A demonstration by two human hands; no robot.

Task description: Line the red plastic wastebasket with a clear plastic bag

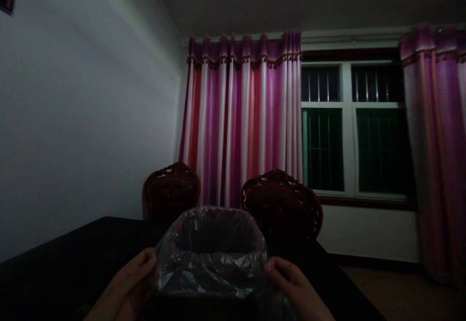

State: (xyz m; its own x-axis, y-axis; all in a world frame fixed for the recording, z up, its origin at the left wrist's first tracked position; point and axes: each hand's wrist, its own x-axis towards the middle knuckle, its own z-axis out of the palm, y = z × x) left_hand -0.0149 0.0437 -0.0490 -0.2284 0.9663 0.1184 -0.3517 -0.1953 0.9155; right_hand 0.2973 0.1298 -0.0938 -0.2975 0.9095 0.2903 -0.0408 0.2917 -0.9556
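Note:
A thin, shiny plastic bin liner [214, 272] is spread over the rim of a dark bin, its edge folded down on the outside. The bin's mouth faces up and its lower part is lost in the dark at the bottom of the view. On the left side, my left hand [133, 282] pinches the folded liner between thumb and fingers. Opposite it, my right hand [291, 282] grips the liner's right edge, fingertips closed on the film.
The bin is at a dark table [105, 238]. Behind it stand two carved chairs, one at left [173, 192] and one at right [282, 207]. Farther back are a striped curtain [243, 131] and a barred window [347, 131]. A pale wall [91, 141] is on the left.

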